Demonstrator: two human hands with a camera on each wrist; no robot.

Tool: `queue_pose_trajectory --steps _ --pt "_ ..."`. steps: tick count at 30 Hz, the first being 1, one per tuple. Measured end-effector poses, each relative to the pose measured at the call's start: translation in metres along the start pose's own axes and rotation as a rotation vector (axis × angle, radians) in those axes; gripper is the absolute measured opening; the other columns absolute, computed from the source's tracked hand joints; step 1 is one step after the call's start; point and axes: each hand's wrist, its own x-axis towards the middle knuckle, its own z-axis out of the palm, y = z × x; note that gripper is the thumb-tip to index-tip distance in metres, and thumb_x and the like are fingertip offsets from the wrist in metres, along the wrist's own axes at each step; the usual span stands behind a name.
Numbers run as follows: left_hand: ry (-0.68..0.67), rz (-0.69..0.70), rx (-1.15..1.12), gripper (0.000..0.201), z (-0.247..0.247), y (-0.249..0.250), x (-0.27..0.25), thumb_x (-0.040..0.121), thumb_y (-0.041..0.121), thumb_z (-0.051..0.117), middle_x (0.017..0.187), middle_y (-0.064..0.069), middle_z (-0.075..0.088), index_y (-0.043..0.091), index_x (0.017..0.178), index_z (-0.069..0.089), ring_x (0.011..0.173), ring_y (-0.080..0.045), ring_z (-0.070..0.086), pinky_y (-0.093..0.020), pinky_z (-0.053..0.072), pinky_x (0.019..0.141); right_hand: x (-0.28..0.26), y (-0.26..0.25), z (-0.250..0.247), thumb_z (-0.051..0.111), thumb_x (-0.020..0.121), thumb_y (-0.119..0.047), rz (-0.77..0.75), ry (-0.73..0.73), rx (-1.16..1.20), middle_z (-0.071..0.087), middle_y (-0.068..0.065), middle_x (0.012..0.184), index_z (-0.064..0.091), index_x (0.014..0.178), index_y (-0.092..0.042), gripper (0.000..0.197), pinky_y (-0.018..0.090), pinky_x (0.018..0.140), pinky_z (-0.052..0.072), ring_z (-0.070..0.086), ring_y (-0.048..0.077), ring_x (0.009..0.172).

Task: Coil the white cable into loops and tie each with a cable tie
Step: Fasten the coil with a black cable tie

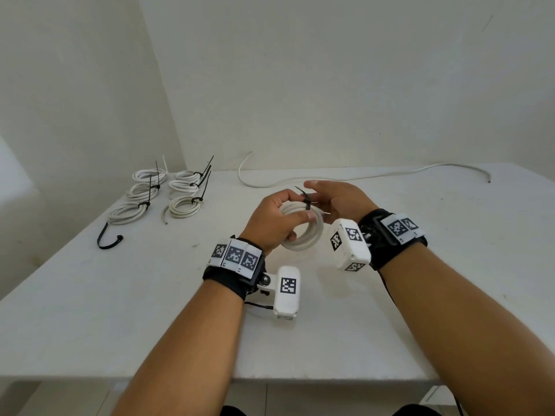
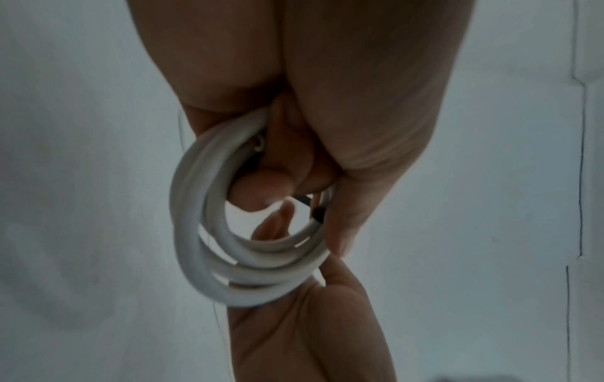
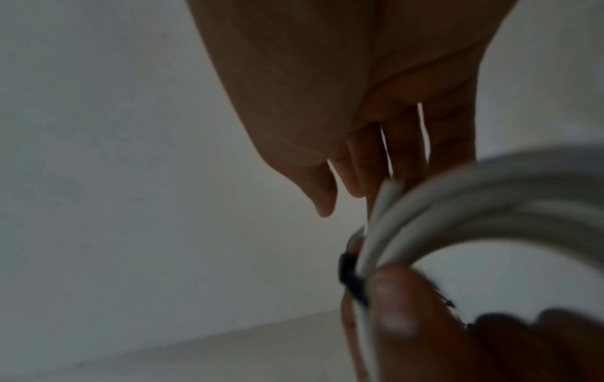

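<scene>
Seen from the head view, the white coil (image 1: 303,228) is held up above the counter (image 1: 420,295), well apart from the six tied coils (image 1: 162,193) at its far left. The left hand (image 1: 274,219) forms the grip: fingers go through the ring and the thumb presses over its near side, so the coil sits inside that closed fist, its opening tilted up toward the camera and to the right. A black cable tie (image 1: 307,202) wraps the coil's far top edge, its free tail pointing up and left. The right hand (image 1: 339,199) is just right of the coil, fingers around the tie; whether they pinch it cannot be told here. Beyond the coil, a loose white cable (image 1: 360,177) runs left to right along the counter's far edge, and a spare black tie (image 1: 106,238) lies curled near the tied coils.

From the left wrist, the coil (image 2: 248,271) hangs below the palm (image 2: 359,103) with fingers curled through it, the ring facing the camera.

From the right wrist, blurred, the coil (image 3: 490,206) arcs across the right side. The right hand (image 3: 359,103) shows its fingers extended down to the coil's left edge, where the tie (image 3: 349,279) is.
</scene>
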Motion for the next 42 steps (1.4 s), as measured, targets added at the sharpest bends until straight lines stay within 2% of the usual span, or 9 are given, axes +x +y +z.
queue_pose_trajectory --steps 5,9,11,15,18,22,26,37,42 --pt "0.174 -0.028 0.144 0.01 -0.039 0.01 0.01 0.094 0.025 0.062 0.059 0.011 0.056 0.019 0.086 0.065 0.049 -0.009 0.046 -0.027 0.042 0.053 0.022 -0.004 0.006 0.063 0.094 -0.044 0.047 0.058 -0.448 0.068 -0.002 0.12 0.065 0.122 -0.013 0.042 0.04 0.096 0.049 0.059 0.025 0.121" --pt "0.206 -0.097 0.327 0.019 -0.078 0.008 0.009 0.102 0.015 0.04 0.082 0.006 0.051 0.02 0.099 0.059 0.066 -0.012 0.049 -0.021 0.041 0.057 0.04 -0.002 0.008 0.049 0.095 -0.06 0.158 0.031 -1.168 0.044 0.01 0.151 0.046 0.145 -0.008 0.072 0.036 0.106 0.034 0.042 0.029 0.138" --pt "0.229 -0.138 0.54 0.02 -0.101 0.002 0.004 0.101 0.014 0.039 0.085 0.0 0.056 0.014 0.11 0.057 0.076 -0.019 0.052 -0.023 0.04 0.061 0.041 0.001 0.005 0.051 0.094 -0.059 0.242 0.014 -1.28 0.036 0.014 0.157 0.037 0.149 -0.005 0.078 0.037 0.11 0.032 0.036 0.03 0.143" --pt "0.163 -0.28 0.902 0.027 -0.149 -0.015 -0.006 0.102 0.021 0.04 0.11 -0.012 0.065 0.017 0.125 0.054 0.101 -0.028 0.058 -0.029 0.038 0.076 0.039 0.014 -0.008 0.06 0.089 -0.06 0.328 0.035 -1.356 0.045 0.013 0.149 0.042 0.146 -0.01 0.078 0.032 0.09 0.035 0.044 0.031 0.134" --pt "0.191 -0.349 1.053 0.034 -0.177 -0.022 -0.008 0.101 0.025 0.044 0.122 -0.011 0.066 0.019 0.132 0.055 0.112 -0.032 0.059 -0.034 0.044 0.091 0.038 0.019 -0.009 0.06 0.083 -0.067 0.347 0.069 -1.429 0.04 0.013 0.152 0.034 0.15 -0.016 0.089 0.037 0.101 0.036 0.04 0.032 0.138" --pt "0.153 -0.448 1.186 0.032 -0.198 -0.025 -0.005 0.095 0.023 0.054 0.104 -0.007 0.072 0.019 0.127 0.056 0.097 -0.026 0.063 -0.03 0.047 0.08 0.04 0.017 -0.014 0.062 0.079 -0.07 0.384 0.054 -1.419 0.033 0.011 0.157 0.025 0.155 -0.02 0.098 0.041 0.108 0.033 0.033 0.031 0.143" --pt "0.142 -0.497 1.285 0.047 -0.201 -0.029 0.0 0.084 0.022 0.069 0.114 -0.008 0.066 0.014 0.127 0.05 0.1 -0.026 0.059 -0.031 0.047 0.08 0.045 0.019 -0.019 0.063 0.076 -0.073 0.414 0.047 -1.441 0.016 0.012 0.163 0.02 0.156 -0.026 0.103 0.048 0.117 0.025 0.02 0.033 0.148" --pt "0.054 -0.454 1.414 0.032 -0.196 -0.034 0.01 0.076 0.029 0.077 0.1 0.001 0.064 0.024 0.1 0.057 0.089 -0.019 0.056 -0.025 0.039 0.071 0.045 0.023 -0.027 0.06 0.068 -0.083 0.427 0.032 -1.474 -0.005 0.01 0.166 0.006 0.158 -0.03 0.118 0.052 0.122 0.013 0.003 0.033 0.153" --pt "0.026 -0.346 1.452 0.024 -0.185 -0.021 0.021 0.085 0.04 0.07 0.093 -0.001 0.066 0.018 0.089 0.062 0.085 -0.019 0.056 -0.026 0.041 0.072 0.037 0.02 -0.035 0.044 0.047 -0.103 0.402 0.184 -1.533 -0.006 0.014 0.165 0.0 0.158 -0.028 0.141 0.058 0.119 0.013 0.001 0.04 0.151"
